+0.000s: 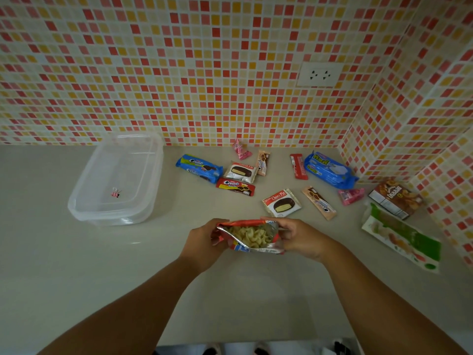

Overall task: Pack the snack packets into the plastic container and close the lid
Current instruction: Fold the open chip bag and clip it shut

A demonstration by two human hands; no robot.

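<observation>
Both hands were at the middle of the counter (76, 265), and between them sat an opened red snack bag (249, 237), its mouth pulled wide so the pale curled snacks inside showed. The left hand (204, 243) gripped the bag's left edge, fingers curled round the foil; the right hand (298, 235) pinched the right edge the same way, so each hand was clamped on the bag and the bag was held just above the counter. Off to the left, well apart from the hands, the clear plastic container (84, 198) stood open against the tiled wall (204, 60), with a small pink clip (115, 193) lying on its bottom. Behind the bag the other packets lay scattered on the counter, none of them in the container: a blue cookie pack (198, 168), a choco pie (240, 171) touching a red cookie bar (235, 187), a second choco pie (281, 203) near the right hand, a big blue pack (330, 169) toward the corner, two small pink packets (242, 149) (351, 196), a brown box (395, 198) and a green-and-white bag (401, 234) at far right. A white wall socket (318, 74) sat above them.
</observation>
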